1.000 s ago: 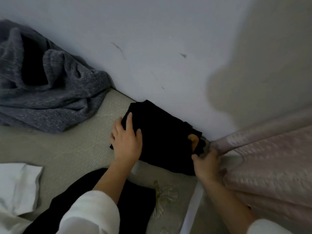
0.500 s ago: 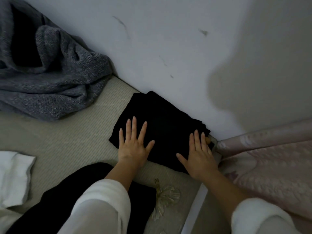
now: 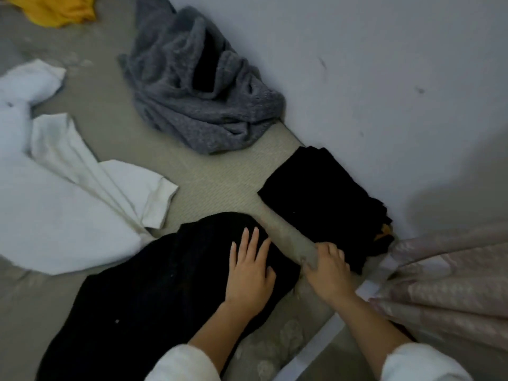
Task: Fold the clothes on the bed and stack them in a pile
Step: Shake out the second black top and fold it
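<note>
One folded black garment is stacked; left hand lies flat on the loose black garment, right hand grip unclear, grey sweater and white shirt unfolded

Wall: pale grey, scuffed, far and right. Bed: beige woven cover, meeting wall. Pink quilted fabric: near right. Light: dim.

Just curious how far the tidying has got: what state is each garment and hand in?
Folded black garment: folded, against the wall.
Loose black garment: unfolded.
Left hand: flat on that garment.
Right hand: fingers curled; grip unclear.
Grey sweater: crumpled.
White shirt: unfolded.
Yellow garment: crumpled, cropped.
</note>
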Available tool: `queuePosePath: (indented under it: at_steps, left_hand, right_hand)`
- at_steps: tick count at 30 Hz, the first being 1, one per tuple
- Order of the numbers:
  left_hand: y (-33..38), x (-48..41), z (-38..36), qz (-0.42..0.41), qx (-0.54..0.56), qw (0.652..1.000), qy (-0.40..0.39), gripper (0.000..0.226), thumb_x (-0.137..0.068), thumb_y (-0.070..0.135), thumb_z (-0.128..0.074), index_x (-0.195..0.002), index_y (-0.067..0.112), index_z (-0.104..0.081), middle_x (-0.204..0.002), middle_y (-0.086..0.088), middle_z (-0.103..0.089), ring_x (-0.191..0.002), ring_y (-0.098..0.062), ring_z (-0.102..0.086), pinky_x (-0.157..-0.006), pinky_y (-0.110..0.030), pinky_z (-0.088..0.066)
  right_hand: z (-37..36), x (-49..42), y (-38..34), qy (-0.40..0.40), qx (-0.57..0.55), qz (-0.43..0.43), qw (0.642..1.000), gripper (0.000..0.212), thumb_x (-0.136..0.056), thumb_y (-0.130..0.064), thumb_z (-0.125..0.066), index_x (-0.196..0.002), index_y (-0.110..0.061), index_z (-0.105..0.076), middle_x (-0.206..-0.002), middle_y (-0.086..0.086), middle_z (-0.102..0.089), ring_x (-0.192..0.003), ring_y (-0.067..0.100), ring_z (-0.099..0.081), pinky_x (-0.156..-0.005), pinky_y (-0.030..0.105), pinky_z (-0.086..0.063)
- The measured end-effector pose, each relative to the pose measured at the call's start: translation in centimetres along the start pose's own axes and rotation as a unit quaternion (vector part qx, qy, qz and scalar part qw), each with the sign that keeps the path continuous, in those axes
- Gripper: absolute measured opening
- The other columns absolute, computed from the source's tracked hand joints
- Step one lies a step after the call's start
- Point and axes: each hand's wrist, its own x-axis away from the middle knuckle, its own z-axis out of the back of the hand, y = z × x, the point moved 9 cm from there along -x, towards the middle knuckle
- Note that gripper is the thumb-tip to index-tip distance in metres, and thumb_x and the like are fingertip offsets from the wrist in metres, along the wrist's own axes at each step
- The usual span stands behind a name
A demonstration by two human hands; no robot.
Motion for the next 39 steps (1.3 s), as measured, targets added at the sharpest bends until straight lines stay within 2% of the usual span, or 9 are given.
queuePosePath:
  at_steps: [11, 16, 19, 22, 25, 28, 33, 36, 39]
  left_hand:
    - [-14.8, 14.8, -1.8, 0.309, 0.048, 0.950, 0.005, 0.084, -0.091, 0.058, -0.041, -0.151, 0.028, 0.009, -0.159, -0.007, 0.014, -0.145, -0.026, 0.017, -0.114, -0.050, 0.010]
    - [-15.0, 19.6, -6.4, 0.316, 0.086, 0.941, -0.082, 0.044, -0.099, 0.047, -0.035, -0.141, 0.034, -0.037, -0.156, 0.003, -0.020, -0.144, -0.022, -0.016, -0.114, -0.057, -0.002]
    - [-14.2, 21.8, -7.0, 0.327, 0.137, 0.933, -0.067, 0.024, -0.101, 0.040, -0.035, -0.111, 0.030, -0.055, -0.120, 0.009, -0.051, -0.120, -0.013, -0.048, -0.116, -0.054, -0.010]
    - [-13.2, 23.3, -6.4, 0.319, 0.276, 0.906, -0.034, 0.021, -0.101, 0.033, -0.042, -0.092, 0.020, -0.057, -0.094, 0.007, -0.060, -0.092, -0.011, -0.060, -0.102, -0.044, -0.041]
    - [-13.1, 25.2, -3.2, 0.322, 0.446, 0.832, 0.065, 0.018, -0.100, 0.028, -0.046, -0.097, 0.024, -0.064, -0.093, 0.006, -0.068, -0.083, -0.003, -0.065, -0.083, -0.034, -0.054]
    - [-13.2, 27.1, 1.4, 0.321, 0.495, 0.794, 0.146, 0.020, -0.099, 0.033, -0.047, -0.108, 0.028, -0.064, -0.106, 0.011, -0.067, -0.099, -0.003, -0.063, -0.090, -0.029, -0.052]
    - [-13.3, 31.1, 11.9, 0.325, 0.472, 0.773, 0.272, 0.047, -0.098, 0.045, -0.043, -0.135, 0.018, -0.051, -0.126, 0.010, -0.056, -0.125, -0.014, -0.048, -0.103, -0.031, -0.039]
    - [-12.1, 35.0, 19.7, 0.273, 0.476, 0.744, 0.382, 0.030, -0.100, 0.040, -0.041, -0.114, 0.024, -0.061, -0.107, 0.008, -0.066, -0.103, -0.006, -0.061, -0.088, -0.026, -0.049]
    - [-11.8, 38.6, 26.2, 0.239, 0.461, 0.719, 0.462, 0.023, -0.101, 0.035, -0.041, -0.100, 0.028, -0.063, -0.088, 0.016, -0.067, -0.081, 0.003, -0.063, -0.064, -0.010, -0.046]
  right_hand:
    - [-8.4, 5.4, -6.8, -0.058, 0.023, 0.125, 0.990, 0.080, -0.089, -0.031, -0.061, -0.152, -0.020, -0.012, -0.156, 0.006, -0.016, -0.139, 0.024, -0.021, -0.111, 0.034, -0.023]
    - [-12.3, 6.8, -6.5, -0.148, 0.206, 0.175, 0.951, 0.066, -0.089, -0.041, -0.059, -0.146, -0.029, -0.027, -0.154, 0.004, -0.014, -0.139, 0.026, -0.018, -0.111, 0.047, -0.023]
    - [-12.7, 7.7, -6.4, -0.113, 0.339, 0.219, 0.908, 0.051, -0.091, -0.023, -0.057, -0.138, -0.021, -0.037, -0.142, 0.006, -0.030, -0.130, 0.025, -0.032, -0.103, 0.043, -0.033]
    - [-13.5, 9.0, -5.7, -0.138, 0.364, 0.238, 0.890, 0.037, -0.092, -0.008, -0.051, -0.128, -0.016, -0.050, -0.132, 0.006, -0.041, -0.122, 0.024, -0.044, -0.101, 0.040, -0.036]
    - [-12.3, 10.3, -5.1, -0.155, 0.223, 0.215, 0.938, 0.016, -0.095, -0.015, -0.049, -0.108, -0.012, -0.057, -0.117, 0.010, -0.051, -0.103, 0.024, -0.055, -0.083, 0.032, -0.043]
    - [-7.9, 11.3, -7.0, -0.125, -0.029, 0.166, 0.978, 0.010, -0.095, -0.014, -0.051, -0.089, -0.008, -0.055, -0.093, 0.012, -0.057, -0.081, 0.024, -0.055, -0.063, 0.029, -0.038]
    - [2.7, 15.0, -16.5, -0.060, -0.222, 0.225, 0.947, 0.013, -0.095, -0.016, -0.049, -0.086, -0.009, -0.056, -0.078, 0.006, -0.058, -0.069, 0.013, -0.054, -0.060, 0.029, -0.037]
    - [9.3, 19.8, -22.2, -0.044, -0.294, 0.294, 0.908, 0.015, -0.097, -0.022, -0.050, -0.084, -0.015, -0.053, -0.064, -0.003, -0.054, -0.052, 0.002, -0.052, -0.045, 0.017, -0.037]
    - [14.2, 25.2, -27.4, -0.017, -0.292, 0.410, 0.864, 0.017, -0.098, -0.024, -0.051, -0.088, -0.011, -0.052, -0.074, 0.004, -0.056, -0.067, 0.013, -0.053, -0.061, 0.025, -0.039]
